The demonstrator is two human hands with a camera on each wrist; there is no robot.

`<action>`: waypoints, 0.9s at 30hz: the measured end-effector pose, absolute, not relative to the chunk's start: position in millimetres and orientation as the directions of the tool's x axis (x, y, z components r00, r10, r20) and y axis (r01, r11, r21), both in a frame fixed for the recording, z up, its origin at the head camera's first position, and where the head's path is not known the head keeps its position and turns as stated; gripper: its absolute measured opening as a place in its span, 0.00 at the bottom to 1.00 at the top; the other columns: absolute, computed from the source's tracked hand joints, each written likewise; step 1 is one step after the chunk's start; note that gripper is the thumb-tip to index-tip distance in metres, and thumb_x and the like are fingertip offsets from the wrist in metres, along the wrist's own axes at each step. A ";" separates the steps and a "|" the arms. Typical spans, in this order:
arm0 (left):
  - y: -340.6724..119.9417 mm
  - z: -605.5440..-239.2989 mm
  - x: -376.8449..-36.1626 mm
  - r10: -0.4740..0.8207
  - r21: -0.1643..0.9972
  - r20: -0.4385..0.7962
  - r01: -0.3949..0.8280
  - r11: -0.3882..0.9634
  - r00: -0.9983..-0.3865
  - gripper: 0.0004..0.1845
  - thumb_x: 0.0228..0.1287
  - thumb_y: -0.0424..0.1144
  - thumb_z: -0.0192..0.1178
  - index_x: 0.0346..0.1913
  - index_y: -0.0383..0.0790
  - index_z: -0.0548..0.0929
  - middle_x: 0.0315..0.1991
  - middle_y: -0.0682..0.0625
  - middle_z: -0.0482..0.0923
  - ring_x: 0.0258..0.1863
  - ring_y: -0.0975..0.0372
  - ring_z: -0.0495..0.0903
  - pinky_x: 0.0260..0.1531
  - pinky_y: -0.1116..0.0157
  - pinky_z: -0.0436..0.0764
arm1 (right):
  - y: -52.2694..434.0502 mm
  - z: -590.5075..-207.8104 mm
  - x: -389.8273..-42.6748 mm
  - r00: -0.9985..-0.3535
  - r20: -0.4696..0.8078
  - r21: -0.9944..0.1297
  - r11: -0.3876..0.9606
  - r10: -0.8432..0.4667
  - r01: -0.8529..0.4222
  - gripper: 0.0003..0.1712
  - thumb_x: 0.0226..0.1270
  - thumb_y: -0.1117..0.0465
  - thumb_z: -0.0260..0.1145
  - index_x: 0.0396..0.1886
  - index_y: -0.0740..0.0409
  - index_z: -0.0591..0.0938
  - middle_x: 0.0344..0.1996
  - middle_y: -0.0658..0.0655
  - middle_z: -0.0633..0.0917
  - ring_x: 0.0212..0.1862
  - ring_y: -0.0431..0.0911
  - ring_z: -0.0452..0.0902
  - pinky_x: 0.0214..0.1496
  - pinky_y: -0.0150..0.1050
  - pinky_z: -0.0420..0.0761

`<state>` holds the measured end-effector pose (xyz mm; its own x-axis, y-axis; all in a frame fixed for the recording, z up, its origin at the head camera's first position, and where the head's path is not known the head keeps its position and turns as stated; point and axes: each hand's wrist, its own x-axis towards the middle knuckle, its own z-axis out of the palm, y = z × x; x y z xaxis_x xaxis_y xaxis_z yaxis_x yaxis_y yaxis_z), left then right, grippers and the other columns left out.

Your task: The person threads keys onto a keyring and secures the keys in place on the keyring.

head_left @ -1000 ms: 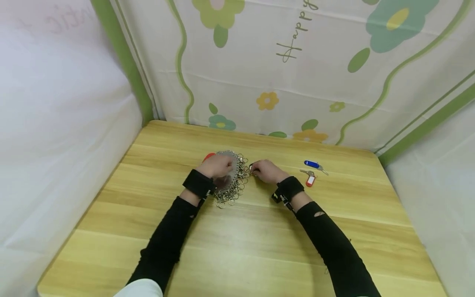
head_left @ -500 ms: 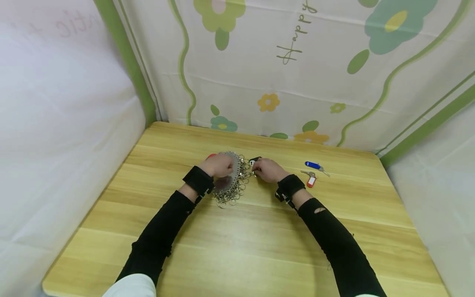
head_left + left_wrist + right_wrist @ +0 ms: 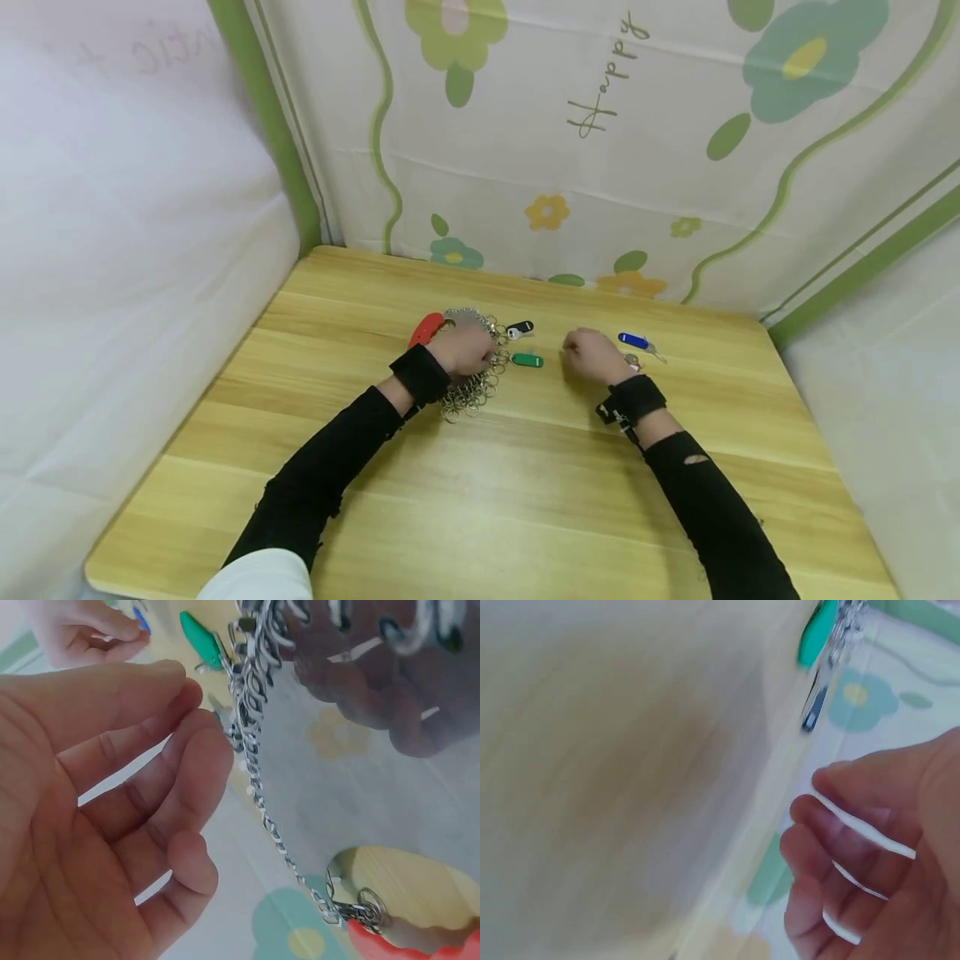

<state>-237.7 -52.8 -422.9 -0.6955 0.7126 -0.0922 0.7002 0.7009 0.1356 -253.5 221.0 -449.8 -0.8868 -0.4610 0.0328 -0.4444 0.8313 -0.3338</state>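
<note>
Left hand point(image 3: 467, 350) on ring pile point(image 3: 472, 392); right hand point(image 3: 594, 357) apart.
</note>
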 end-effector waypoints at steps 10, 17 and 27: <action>-35.3 -424.2 -231.1 0.678 0.151 -0.202 0.661 0.735 -0.707 0.15 0.59 0.29 0.59 0.18 0.46 0.71 0.16 0.57 0.64 0.18 0.65 0.63 0.21 0.71 0.63 | 300.0 -447.9 -246.5 -0.961 -0.047 -0.273 0.928 -0.274 -0.252 0.11 0.63 0.67 0.58 0.39 0.71 0.80 0.34 0.67 0.82 0.29 0.52 0.77 0.34 0.48 0.77; -29.9 -433.0 -234.0 0.664 0.089 -0.200 0.662 0.745 -0.720 0.14 0.62 0.30 0.57 0.20 0.45 0.72 0.19 0.55 0.66 0.21 0.64 0.64 0.21 0.69 0.64 | 317.9 -451.9 -251.1 -0.969 -0.042 -0.268 0.937 -0.244 -0.225 0.14 0.63 0.65 0.63 0.43 0.73 0.78 0.32 0.66 0.80 0.29 0.53 0.74 0.32 0.48 0.74; -24.6 -441.6 -234.8 0.669 0.042 -0.171 0.673 0.738 -0.723 0.14 0.62 0.31 0.59 0.20 0.46 0.73 0.20 0.55 0.70 0.20 0.64 0.63 0.20 0.69 0.64 | 323.2 -460.1 -254.5 -0.960 -0.063 -0.272 0.930 -0.272 -0.246 0.08 0.60 0.71 0.58 0.36 0.69 0.81 0.32 0.65 0.81 0.31 0.53 0.73 0.35 0.48 0.74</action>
